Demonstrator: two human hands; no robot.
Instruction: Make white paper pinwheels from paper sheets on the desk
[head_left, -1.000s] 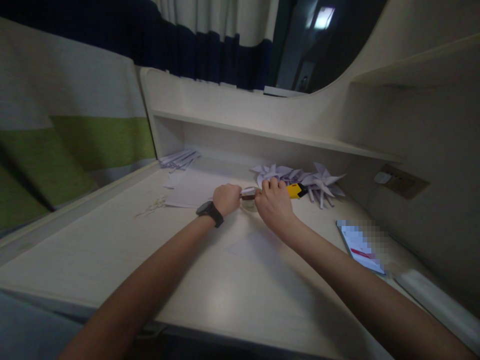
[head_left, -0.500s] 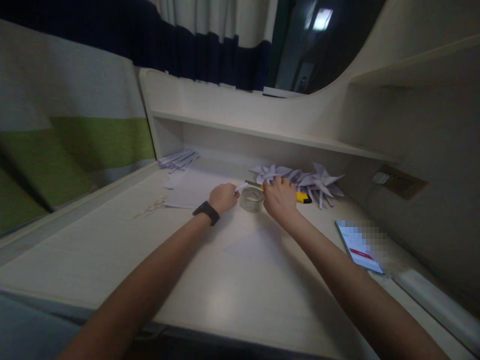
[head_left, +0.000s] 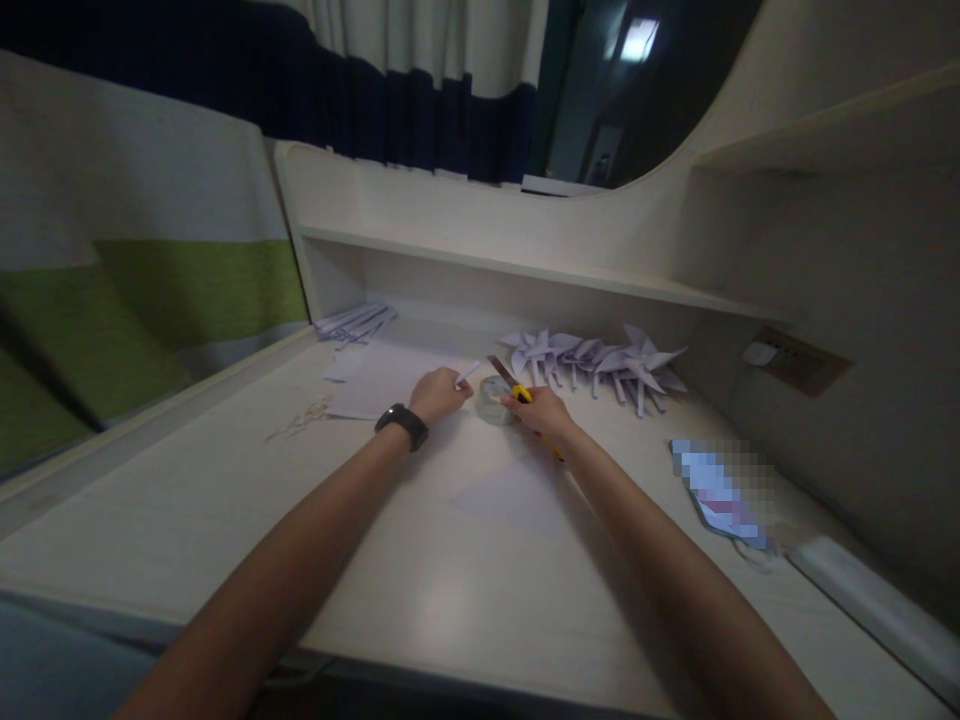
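My left hand [head_left: 438, 396], with a dark band on its wrist, is closed on a thin white paper stick [head_left: 468, 373] that points up to the right. My right hand [head_left: 541, 411] grips a yellow utility knife [head_left: 520, 393]; its blade points up to the left and its handle runs under the palm. Between the hands a roll of clear tape [head_left: 490, 404] lies on the desk, its right side partly behind my right fingers. Nearer to me a pale piece of paper [head_left: 502, 497] lies flat, hard to tell from the desktop.
Several paper pinwheels [head_left: 637, 362] lie at the back right. At the back left are rolled paper sticks [head_left: 356, 322], white sheets [head_left: 382, 375] and some thin pale strings [head_left: 304, 415]. A phone [head_left: 716, 495] lies on the right, and a shelf [head_left: 525, 268] spans the back.
The knife has swung from nearly level to a steep slant, its handle now toward me. My right hand has turned and drawn slightly nearer; my left hand has shifted slightly left with the stick.
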